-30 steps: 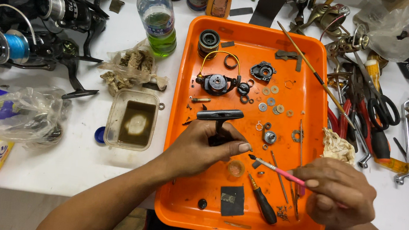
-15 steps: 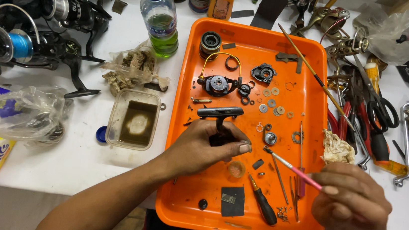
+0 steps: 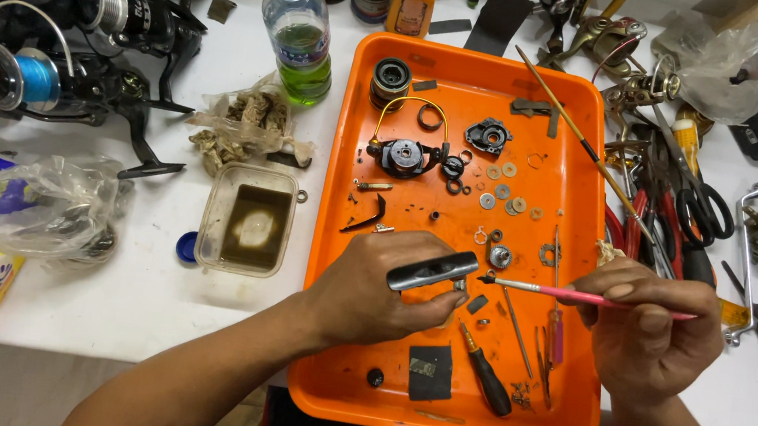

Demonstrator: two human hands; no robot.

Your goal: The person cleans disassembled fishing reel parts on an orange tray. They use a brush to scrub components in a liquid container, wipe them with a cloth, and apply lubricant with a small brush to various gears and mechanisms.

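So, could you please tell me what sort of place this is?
Probably a fishing-reel repair bench: an orange tray of small dismantled parts, spinning reels on the white table, and pliers and scissors beside the tray.

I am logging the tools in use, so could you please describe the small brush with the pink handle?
The pink-handled brush is thin and straight, with a dark tip and a pink shaft. It lies nearly level above the orange tray, pinched in the right hand. Its tip meets the dark handle part held by the left hand.
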